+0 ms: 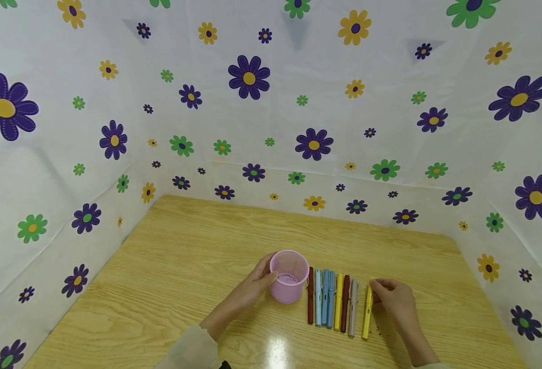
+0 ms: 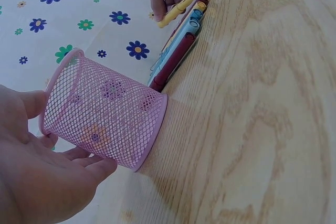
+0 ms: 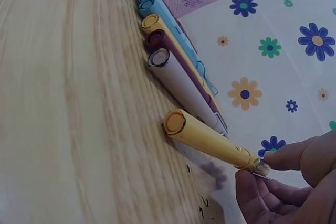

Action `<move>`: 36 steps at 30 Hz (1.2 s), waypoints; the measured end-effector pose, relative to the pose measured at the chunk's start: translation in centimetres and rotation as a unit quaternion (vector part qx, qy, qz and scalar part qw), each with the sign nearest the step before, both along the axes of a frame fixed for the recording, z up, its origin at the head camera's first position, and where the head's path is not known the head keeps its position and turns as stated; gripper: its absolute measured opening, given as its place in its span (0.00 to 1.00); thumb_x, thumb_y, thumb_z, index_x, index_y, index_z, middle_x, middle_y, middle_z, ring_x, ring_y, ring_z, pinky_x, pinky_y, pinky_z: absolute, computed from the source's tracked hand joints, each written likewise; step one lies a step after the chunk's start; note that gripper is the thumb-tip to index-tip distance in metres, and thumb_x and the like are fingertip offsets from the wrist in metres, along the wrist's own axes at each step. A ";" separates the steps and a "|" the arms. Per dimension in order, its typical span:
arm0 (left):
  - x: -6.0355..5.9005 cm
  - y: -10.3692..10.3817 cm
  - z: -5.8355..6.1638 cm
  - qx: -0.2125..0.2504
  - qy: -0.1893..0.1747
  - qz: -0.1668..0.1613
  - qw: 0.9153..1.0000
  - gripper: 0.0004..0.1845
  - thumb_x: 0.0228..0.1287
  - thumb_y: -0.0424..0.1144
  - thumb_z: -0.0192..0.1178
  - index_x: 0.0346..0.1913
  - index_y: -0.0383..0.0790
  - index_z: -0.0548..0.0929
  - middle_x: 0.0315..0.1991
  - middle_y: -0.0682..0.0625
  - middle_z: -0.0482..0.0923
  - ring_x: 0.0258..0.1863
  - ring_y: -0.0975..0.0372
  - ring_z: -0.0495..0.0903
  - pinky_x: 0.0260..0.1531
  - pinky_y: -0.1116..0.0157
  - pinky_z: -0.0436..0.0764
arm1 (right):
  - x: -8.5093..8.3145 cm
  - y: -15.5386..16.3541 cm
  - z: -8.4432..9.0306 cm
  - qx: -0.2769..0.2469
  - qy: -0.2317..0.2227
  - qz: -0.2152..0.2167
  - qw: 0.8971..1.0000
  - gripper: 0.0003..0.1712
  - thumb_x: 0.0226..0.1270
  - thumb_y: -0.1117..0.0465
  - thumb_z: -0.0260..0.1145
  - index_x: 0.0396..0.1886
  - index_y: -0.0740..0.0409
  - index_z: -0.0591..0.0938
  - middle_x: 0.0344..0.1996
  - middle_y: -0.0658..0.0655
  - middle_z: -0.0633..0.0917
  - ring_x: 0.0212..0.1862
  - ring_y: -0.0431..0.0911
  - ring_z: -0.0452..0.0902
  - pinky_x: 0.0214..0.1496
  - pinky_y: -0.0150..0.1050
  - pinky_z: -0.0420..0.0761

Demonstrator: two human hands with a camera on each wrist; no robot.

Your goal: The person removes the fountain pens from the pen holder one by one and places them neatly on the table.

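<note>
Here, pink mesh cup [image 1: 289,275] seemingly empty, left hand [image 1: 258,283] holding it, right hand [image 1: 393,299] pinching yellow pen [image 1: 368,312]

Wooden table [image 1: 183,266], flowered backdrop [image 1: 252,102], perhaps cloth.

Eight pens [image 1: 338,303] lie beside one pink mesh cup [image 1: 289,277]

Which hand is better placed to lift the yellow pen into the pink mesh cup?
Right: the right hand already pinches the yellow pen; the left hand steadies the pink mesh cup.
</note>
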State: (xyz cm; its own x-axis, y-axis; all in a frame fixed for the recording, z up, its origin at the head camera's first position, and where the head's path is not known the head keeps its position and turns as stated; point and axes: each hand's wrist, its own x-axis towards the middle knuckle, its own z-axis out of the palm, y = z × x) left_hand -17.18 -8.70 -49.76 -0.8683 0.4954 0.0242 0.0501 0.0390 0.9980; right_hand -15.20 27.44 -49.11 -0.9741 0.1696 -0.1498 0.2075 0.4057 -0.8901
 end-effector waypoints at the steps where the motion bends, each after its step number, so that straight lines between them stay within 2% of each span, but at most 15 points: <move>1: 0.0 0.0 0.0 0.000 0.000 0.000 1.000 0.31 0.85 0.38 0.42 0.83 0.39 0.46 0.81 0.32 0.48 0.80 0.41 0.46 0.77 0.41 0.50 | 0.0 -0.1 0.0 0.007 0.002 0.000 1.000 0.24 0.78 0.62 0.64 0.57 0.83 0.77 0.34 0.59 0.86 0.34 0.45 0.83 0.36 0.36 0.88; 21: 0.1 0.1 0.2 -0.009 0.000 -0.002 1.000 0.33 0.85 0.41 0.43 0.84 0.39 0.44 0.81 0.32 0.47 0.80 0.41 0.46 0.77 0.41 0.51 | -0.5 -0.2 -0.8 0.069 0.003 -0.042 0.997 0.21 0.74 0.61 0.65 0.55 0.77 0.81 0.29 0.57 0.87 0.28 0.44 0.81 0.26 0.35 0.83; 29: 0.1 -0.1 0.1 -0.006 0.001 -0.003 1.000 0.34 0.85 0.43 0.44 0.83 0.39 0.44 0.81 0.33 0.46 0.80 0.41 0.46 0.76 0.40 0.51 | -0.4 -0.2 -0.6 0.069 0.000 -0.045 0.997 0.20 0.75 0.64 0.64 0.55 0.79 0.80 0.29 0.58 0.86 0.26 0.43 0.80 0.24 0.33 0.80; 36: 0.2 0.0 0.0 -0.003 0.000 0.000 1.000 0.33 0.85 0.40 0.43 0.83 0.38 0.44 0.82 0.33 0.45 0.81 0.41 0.44 0.77 0.42 0.50 | -0.3 -0.2 -0.6 0.077 0.001 -0.044 0.996 0.20 0.76 0.62 0.63 0.56 0.78 0.80 0.30 0.59 0.86 0.27 0.44 0.80 0.24 0.33 0.80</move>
